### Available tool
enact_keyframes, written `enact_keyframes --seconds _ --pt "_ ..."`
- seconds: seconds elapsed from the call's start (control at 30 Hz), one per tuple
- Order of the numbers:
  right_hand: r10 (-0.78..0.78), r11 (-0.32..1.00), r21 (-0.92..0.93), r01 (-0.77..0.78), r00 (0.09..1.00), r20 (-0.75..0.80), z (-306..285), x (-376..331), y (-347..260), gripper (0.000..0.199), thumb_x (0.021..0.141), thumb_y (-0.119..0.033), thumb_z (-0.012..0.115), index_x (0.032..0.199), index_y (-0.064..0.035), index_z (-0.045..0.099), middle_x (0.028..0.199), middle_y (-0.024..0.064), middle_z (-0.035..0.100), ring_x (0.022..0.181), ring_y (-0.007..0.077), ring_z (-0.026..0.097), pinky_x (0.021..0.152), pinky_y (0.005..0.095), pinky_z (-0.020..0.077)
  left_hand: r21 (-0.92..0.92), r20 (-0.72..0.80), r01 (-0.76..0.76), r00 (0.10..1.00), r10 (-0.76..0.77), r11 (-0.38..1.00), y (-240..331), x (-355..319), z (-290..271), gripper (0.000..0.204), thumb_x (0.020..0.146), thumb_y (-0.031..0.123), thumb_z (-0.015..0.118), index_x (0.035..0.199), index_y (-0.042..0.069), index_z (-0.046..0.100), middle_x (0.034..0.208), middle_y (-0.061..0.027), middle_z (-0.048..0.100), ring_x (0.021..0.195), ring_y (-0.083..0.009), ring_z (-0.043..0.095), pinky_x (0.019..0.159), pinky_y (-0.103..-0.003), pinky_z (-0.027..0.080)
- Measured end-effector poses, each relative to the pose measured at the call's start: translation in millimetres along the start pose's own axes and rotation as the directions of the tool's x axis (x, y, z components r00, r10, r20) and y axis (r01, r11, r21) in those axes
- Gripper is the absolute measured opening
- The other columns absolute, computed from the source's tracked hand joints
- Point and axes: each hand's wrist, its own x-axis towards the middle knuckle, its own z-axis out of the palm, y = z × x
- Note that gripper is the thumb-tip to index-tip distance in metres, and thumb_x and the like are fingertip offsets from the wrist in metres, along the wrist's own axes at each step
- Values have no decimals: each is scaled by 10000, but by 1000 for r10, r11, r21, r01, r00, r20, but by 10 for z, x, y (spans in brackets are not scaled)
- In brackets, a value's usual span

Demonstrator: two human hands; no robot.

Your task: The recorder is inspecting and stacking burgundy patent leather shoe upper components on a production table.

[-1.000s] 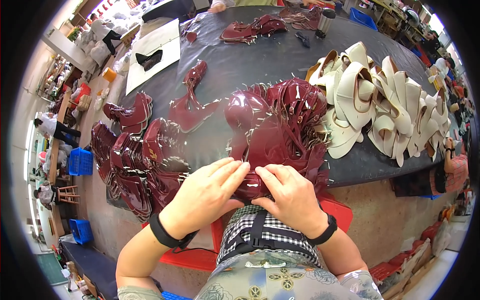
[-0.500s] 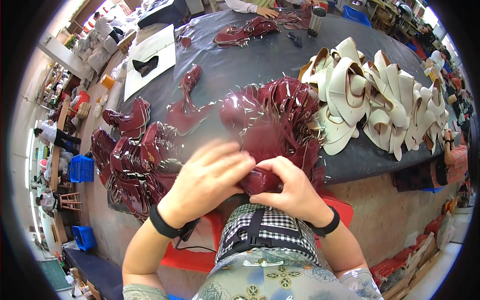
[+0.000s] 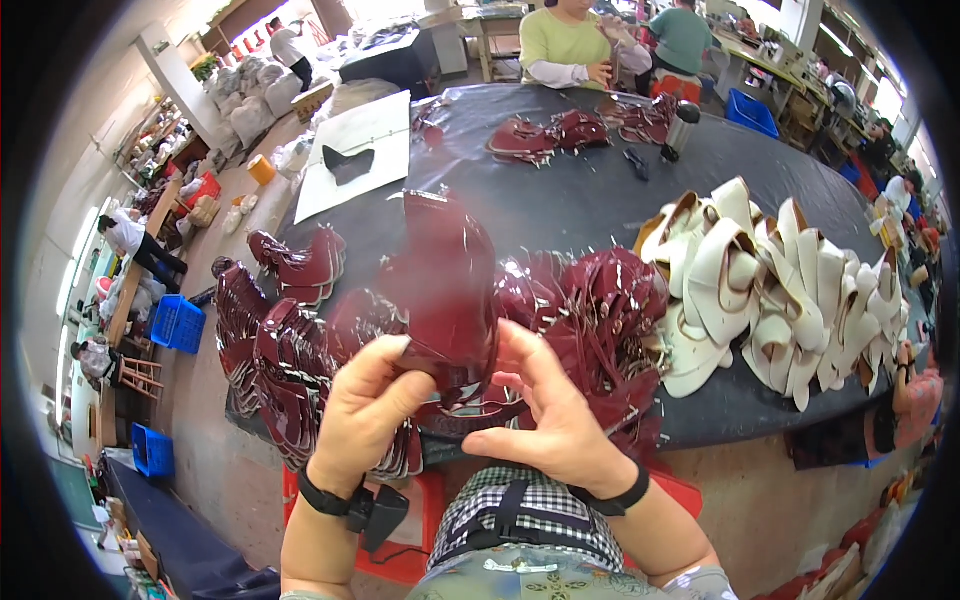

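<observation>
A glossy maroon shoe upper stands raised in front of me, its top part smeared by motion. My left hand pinches its lower left edge between thumb and fingers. On the other side, the fingers of my right hand curl round its right edge, with the thumb held lower, near a maroon strap; part of the grip is hidden. Behind and right of the upper lies a heap of maroon shoe pieces with light thread ends. Left of my hands, stacked maroon uppers stand in rows.
White shoe uppers are piled on the right of the dark table. A white board with a dark piece lies far left. At the far side a person sits near more maroon pieces and a bottle.
The maroon upper has come up from low near my waist and now stands upright. My hands have moved apart to its two sides. The view has tilted up, showing more of the far side.
</observation>
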Motion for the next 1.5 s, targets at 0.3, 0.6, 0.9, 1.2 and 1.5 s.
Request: enact_keyframes --seconds 0.3,0.6,0.9,1.2,1.5 --pt "120 979 -160 -123 992 -29 -49 344 736 769 949 -93 785 1606 -13 394 1492 181 565 1380 266 582 1172 407 467 -164 -134 58 988 -81 985 -106 1166 -720 308 1104 193 585 1392 95 541 1183 -73 715 884 -208 729 770 -361 613" --pt "161 895 -416 -161 986 -35 -190 562 1153 504 955 -147 760 1421 -48 595 1376 200 608 1249 382 625 1016 433 534 -239 -201 323 906 -373 916 -1314 2403 -1526 347 1106 253 589 1438 156 562 1211 5 705 889 -113 701 762 -294 609" --pt "465 868 -163 -468 883 -62 -417 521 1018 332 949 -84 732 1264 4 677 1104 154 701 1006 249 734 878 349 573 80 -284 514 833 -474 854 -1471 3142 -2082 393 1099 231 587 1462 85 558 1141 -54 706 865 -129 660 672 -260 596" --pt "537 825 -113 -553 831 -148 -507 544 1089 306 960 -84 731 1247 9 682 1077 139 711 977 238 729 858 340 575 185 -204 612 789 -580 768 -1892 3828 -2418 315 1104 253 589 1397 140 605 940 26 661 656 -67 570 570 -230 464" --pt "597 784 -74 -617 781 -184 -555 567 1143 295 968 -86 728 1245 5 682 1074 135 707 967 243 723 847 338 572 391 -429 582 800 -419 713 -2400 4040 -2423 565 1053 208 643 1566 62 456 1145 -122 687 870 -212 691 709 -365 581"
